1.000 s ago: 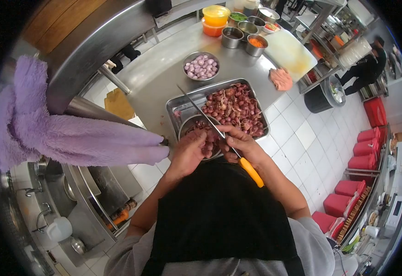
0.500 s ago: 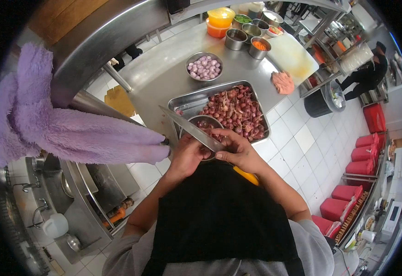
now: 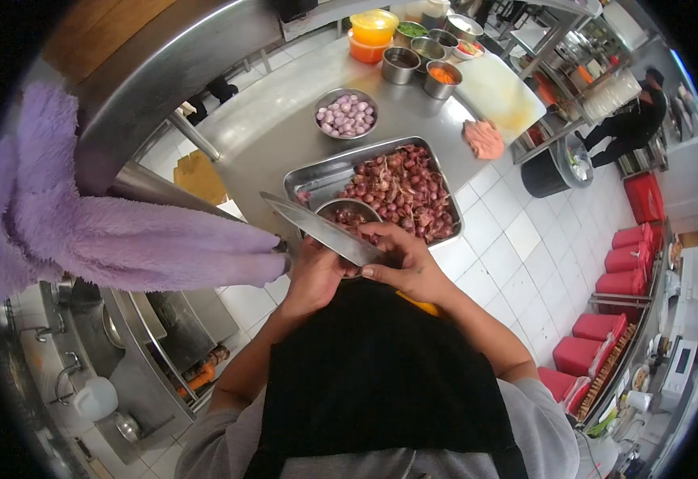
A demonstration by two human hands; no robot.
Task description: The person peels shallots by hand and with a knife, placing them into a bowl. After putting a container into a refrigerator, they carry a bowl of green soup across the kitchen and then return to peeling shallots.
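My right hand (image 3: 401, 259) is closed on a large knife (image 3: 317, 227) near the heel of its broad blade, the thumb pressed close to the metal. The blade points up and left, and a yellow part, apparently the handle (image 3: 419, 305), shows below that hand. Under the blade my left hand (image 3: 315, 275) is curled closed; whatever its fingers hold is hidden. Just beyond both hands a round metal bowl (image 3: 347, 203) with reddish pieces sits at the near side of a steel tray (image 3: 305, 177). Unpeeled shallots (image 3: 401, 188) with dry skins and roots fill much of the tray.
A bowl of peeled shallots (image 3: 345, 116) stands behind the tray. Farther back are orange tubs (image 3: 369, 49), several metal containers (image 3: 399, 65) and a white board (image 3: 517, 100). A pink cloth (image 3: 483, 140) lies at the right. A purple towel (image 3: 157, 239) hangs at left.
The whole view has shifted slightly. Both hands keep nearly the same pose with the knife between them, and the blade lies a little flatter to the view.
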